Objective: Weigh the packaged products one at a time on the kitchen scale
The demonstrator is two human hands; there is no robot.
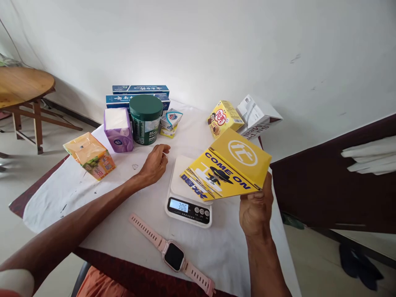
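Observation:
My right hand point(256, 210) grips a yellow box point(224, 169) marked "COME ON" by its right end, tilted. The box covers part of a white digital kitchen scale point(177, 179), whose lit display shows 306. Whether box and scale touch, I cannot tell. Left of the scale, my left hand point(154, 165) rests on the white cloth, fingers curled in, nothing visible in them. Just beyond it stand a green-lidded tub point(146, 119) and a purple tissue pack point(118, 130). A pink-strapped smartwatch point(173, 255) lies in front of the scale.
An orange pack point(89, 156) stands at the left. Blue toothpaste boxes point(140, 88) line the back, near small soap boxes point(170, 119). A smaller yellow box point(223, 117) and a white carton point(256, 115) are at the back right, by the wall.

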